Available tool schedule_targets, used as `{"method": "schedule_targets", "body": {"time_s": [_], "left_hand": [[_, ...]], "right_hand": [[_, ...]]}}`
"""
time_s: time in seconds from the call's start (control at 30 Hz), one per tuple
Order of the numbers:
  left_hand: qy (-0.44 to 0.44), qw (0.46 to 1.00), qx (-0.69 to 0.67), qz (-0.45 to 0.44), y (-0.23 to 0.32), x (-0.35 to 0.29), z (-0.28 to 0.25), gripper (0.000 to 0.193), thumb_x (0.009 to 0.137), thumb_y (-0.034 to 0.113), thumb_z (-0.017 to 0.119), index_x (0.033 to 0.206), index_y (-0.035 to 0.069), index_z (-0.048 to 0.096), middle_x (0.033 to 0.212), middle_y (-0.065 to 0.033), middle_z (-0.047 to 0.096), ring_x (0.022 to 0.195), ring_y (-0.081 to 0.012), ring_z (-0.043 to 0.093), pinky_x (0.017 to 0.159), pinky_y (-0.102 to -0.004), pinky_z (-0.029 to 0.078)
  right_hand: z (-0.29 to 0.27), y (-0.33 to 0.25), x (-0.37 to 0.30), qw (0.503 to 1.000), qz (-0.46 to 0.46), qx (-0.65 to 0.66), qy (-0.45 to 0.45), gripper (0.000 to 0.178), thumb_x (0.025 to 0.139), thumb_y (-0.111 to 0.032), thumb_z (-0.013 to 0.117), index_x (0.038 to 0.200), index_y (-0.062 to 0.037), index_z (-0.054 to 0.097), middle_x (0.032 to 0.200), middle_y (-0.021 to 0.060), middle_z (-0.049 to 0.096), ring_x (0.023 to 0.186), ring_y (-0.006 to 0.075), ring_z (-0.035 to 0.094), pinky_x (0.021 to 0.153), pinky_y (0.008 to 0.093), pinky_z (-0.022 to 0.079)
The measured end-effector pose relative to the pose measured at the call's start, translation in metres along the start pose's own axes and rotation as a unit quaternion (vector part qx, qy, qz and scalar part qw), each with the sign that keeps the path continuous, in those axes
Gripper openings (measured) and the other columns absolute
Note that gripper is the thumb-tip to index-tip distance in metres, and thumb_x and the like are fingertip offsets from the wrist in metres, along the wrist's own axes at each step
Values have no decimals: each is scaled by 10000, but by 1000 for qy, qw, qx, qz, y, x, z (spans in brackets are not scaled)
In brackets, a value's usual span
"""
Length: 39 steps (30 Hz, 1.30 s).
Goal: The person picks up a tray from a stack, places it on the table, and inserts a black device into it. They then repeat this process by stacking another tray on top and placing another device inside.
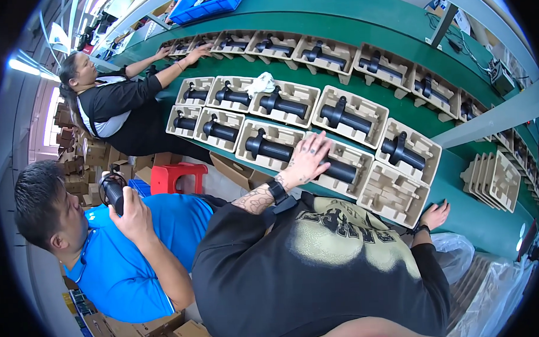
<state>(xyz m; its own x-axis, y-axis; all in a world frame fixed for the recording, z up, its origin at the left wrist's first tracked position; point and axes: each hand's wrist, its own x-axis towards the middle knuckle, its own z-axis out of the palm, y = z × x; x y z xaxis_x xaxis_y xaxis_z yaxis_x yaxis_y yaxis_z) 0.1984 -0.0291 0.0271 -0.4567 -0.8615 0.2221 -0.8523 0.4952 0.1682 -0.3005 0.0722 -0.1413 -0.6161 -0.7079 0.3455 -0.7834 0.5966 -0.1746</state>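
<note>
My left hand (308, 160), with a dark band at the wrist, lies over a black cylindrical device (341, 171) in a beige moulded pulp tray (364, 155). Its fingers are spread and partly cover the device's upper end; whether they press on it I cannot tell. My right hand (435, 215) rests at the bench's near edge, fingers stretched out, close to a pulp tray (395, 194) whose bare moulded compartments show. Beside these, another tray bears a black device (403, 152) with a short side stub. A similar device (269, 148) lies left of my left hand.
More device-filled trays stand in rows on the green bench (460, 182); a white cloth (263, 84) lies on them. Stacked trays (492, 178) stand right. At left, a person in blue holds a black device (112, 192); another reaches to the far row. A red stool (178, 178) stands behind.
</note>
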Motion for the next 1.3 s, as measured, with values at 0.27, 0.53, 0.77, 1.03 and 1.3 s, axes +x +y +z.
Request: {"method": "schedule_targets", "body": {"time_s": [0.27, 0.53, 0.77, 1.03, 1.3], "left_hand": [[123, 956, 67, -256, -132, 74, -35, 539, 810, 183, 622, 1330, 112, 501, 1317, -160, 512, 1244, -351, 450, 1033, -440, 362], [325, 867, -190, -328, -253, 77, -73, 313, 896, 312, 638, 1057, 43, 639, 916, -111, 678, 831, -242, 634, 740, -400, 504], [816, 570, -85, 49, -154, 107, -336, 295, 919, 274, 588, 1085, 30, 611, 977, -119, 635, 978, -241, 569, 821, -338, 457], [478, 869, 130, 11, -149, 213, -397, 399, 863, 309, 619, 1142, 24, 634, 1142, -197, 629, 1090, -345, 586, 952, -394, 441], [469, 863, -185, -24, -91, 190, -366, 295, 890, 197, 606, 1113, 7, 636, 1047, -143, 664, 972, -251, 639, 843, -342, 490]], "right_hand": [[0, 2, 8, 999, -16, -1, -30, 459, 868, -199, 475, 1314, -90, 500, 1379, 144, 452, 1250, 315, 443, 1033, 426, 350], [21, 8, -2, 1000, 10, 4, 23, 447, 873, -181, 468, 1308, -82, 489, 1376, 149, 448, 1247, 332, 439, 1035, 436, 351], [8, 15, -6, 1000, 2, 6, 3, 450, 871, -172, 475, 1310, -72, 480, 1378, 162, 436, 1251, 342, 426, 1045, 438, 339], [-3, -1, 3, 1000, 12, 27, 9, 452, 856, -152, 486, 1299, -65, 487, 1372, 172, 437, 1253, 347, 420, 1051, 443, 333], [6, 5, 0, 1000, 2, 13, 10, 451, 851, -146, 486, 1295, -69, 493, 1364, 168, 448, 1240, 341, 433, 1046, 447, 337]]}}
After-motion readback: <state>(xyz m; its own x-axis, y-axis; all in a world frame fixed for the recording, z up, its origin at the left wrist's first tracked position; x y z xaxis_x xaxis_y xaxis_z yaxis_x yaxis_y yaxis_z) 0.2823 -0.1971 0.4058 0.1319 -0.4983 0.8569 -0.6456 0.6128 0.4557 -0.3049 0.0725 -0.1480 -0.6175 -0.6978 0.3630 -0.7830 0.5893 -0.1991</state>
